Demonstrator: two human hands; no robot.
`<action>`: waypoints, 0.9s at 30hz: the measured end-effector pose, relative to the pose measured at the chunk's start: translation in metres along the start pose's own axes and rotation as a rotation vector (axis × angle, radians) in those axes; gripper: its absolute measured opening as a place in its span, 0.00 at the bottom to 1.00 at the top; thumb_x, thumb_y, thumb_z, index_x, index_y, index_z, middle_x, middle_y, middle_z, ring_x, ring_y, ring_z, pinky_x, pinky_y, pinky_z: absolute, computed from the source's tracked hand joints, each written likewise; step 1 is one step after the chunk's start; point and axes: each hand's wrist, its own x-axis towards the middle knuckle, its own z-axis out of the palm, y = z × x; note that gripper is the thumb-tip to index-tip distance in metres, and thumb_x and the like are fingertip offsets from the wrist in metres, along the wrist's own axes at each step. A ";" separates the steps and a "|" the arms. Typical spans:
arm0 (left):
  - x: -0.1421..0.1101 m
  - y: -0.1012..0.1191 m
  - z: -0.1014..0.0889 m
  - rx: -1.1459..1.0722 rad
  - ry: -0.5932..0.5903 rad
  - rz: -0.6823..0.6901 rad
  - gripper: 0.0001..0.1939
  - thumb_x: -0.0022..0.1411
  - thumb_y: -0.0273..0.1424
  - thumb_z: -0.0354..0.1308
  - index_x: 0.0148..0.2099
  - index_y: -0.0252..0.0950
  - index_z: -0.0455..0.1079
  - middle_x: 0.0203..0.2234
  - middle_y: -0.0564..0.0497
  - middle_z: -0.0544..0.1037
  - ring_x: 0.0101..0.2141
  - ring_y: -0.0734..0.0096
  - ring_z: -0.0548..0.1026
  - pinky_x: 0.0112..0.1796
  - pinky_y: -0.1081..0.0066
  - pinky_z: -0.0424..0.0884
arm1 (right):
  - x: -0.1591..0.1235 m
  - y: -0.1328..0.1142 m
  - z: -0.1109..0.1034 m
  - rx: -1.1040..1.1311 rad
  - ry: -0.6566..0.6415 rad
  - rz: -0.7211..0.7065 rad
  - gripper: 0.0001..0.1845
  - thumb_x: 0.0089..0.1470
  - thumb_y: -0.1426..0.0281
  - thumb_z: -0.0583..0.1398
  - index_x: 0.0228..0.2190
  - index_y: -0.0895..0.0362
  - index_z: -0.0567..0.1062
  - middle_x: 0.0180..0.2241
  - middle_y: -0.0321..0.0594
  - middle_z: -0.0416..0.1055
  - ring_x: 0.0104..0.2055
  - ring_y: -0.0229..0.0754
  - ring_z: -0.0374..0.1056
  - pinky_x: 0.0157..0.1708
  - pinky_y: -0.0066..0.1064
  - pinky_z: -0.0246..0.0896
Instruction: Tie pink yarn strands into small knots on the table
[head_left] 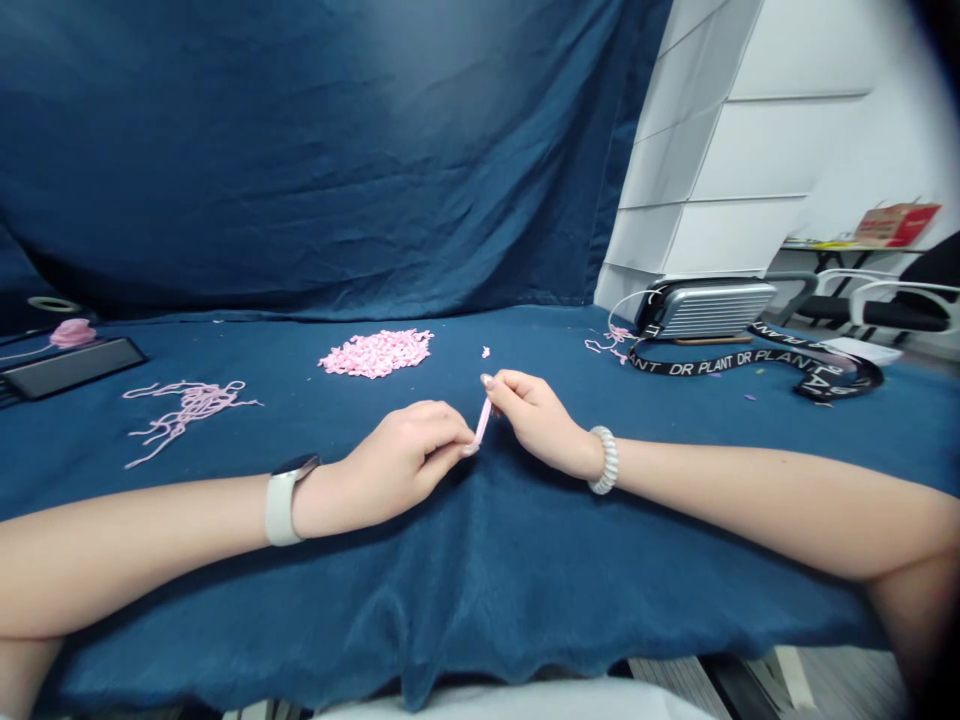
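Note:
A short, narrow pale-pink strip (484, 424) is stretched at a slant between my two hands, above the front part of the blue cloth. My left hand (409, 455), a watch on its wrist, pinches the lower end between thumb and fingers. The upper end sits in the pinch of my right hand (540, 420), which has a coiled band at the wrist. Whether the strip is yarn or paper I cannot tell. Beyond the hands lies a heap of small pink pieces (375, 353), and one tiny pink piece (486, 352) rests apart from it.
Loose pink yarn strands (191, 405) lie at the left, near a dark-framed flat object (75, 368) and a pink bundle (73, 333). At the right stand a ribbed silver case (709, 310) and a black lettered strap (697, 366). A blue curtain (322, 150) hangs behind.

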 end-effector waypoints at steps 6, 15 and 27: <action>-0.006 -0.004 0.003 0.175 -0.029 0.290 0.10 0.57 0.33 0.49 0.35 0.42 0.72 0.46 0.51 0.72 0.45 0.76 0.67 0.50 0.72 0.62 | -0.003 -0.001 0.004 -0.035 -0.229 0.035 0.23 0.53 0.56 0.50 0.18 0.62 0.60 0.18 0.31 0.53 0.22 0.25 0.47 0.23 0.20 0.45; -0.008 -0.006 0.005 0.234 -0.045 0.492 0.10 0.57 0.29 0.51 0.40 0.42 0.70 0.40 0.54 0.77 0.41 0.78 0.71 0.45 0.74 0.65 | -0.006 -0.003 0.006 -0.027 -0.373 0.044 0.23 0.53 0.55 0.49 0.21 0.62 0.65 0.19 0.34 0.60 0.22 0.26 0.53 0.24 0.20 0.49; -0.004 -0.009 0.006 0.339 0.351 0.568 0.14 0.51 0.23 0.58 0.42 0.38 0.68 0.39 0.53 0.76 0.38 0.81 0.72 0.40 0.78 0.69 | -0.002 -0.002 0.005 -0.037 -0.257 0.045 0.22 0.53 0.58 0.50 0.19 0.62 0.60 0.18 0.31 0.53 0.22 0.25 0.47 0.24 0.19 0.45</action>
